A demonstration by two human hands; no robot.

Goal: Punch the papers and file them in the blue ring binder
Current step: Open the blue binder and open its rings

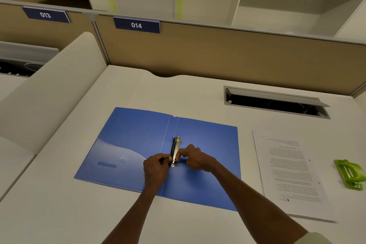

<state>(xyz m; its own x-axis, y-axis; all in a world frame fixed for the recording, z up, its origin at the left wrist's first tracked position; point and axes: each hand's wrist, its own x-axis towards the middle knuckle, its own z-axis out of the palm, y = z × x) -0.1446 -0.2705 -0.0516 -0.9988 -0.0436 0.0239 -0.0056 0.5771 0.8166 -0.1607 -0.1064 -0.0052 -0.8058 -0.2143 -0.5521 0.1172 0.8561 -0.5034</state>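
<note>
Two blue signs on the wall are marked "013" (46, 15) and "014" (136, 25). The blue ring binder (130, 144) is laid open on the white desk (59, 214). Its metal ring clip (175, 151) is pinched at the near end by the curled left hand (156, 168) and right hand (195, 157). The papers (289, 170) are laid right of the binder, their print too small to read, with a green hole punch (349, 173) just past them.

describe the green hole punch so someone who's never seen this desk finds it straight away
Start at the open blue ring binder lying flat on the white desk. Right of it lie the white printed papers, and just past their right edge sits the lime-green plastic hole punch, the only green object on the desk.
</note>
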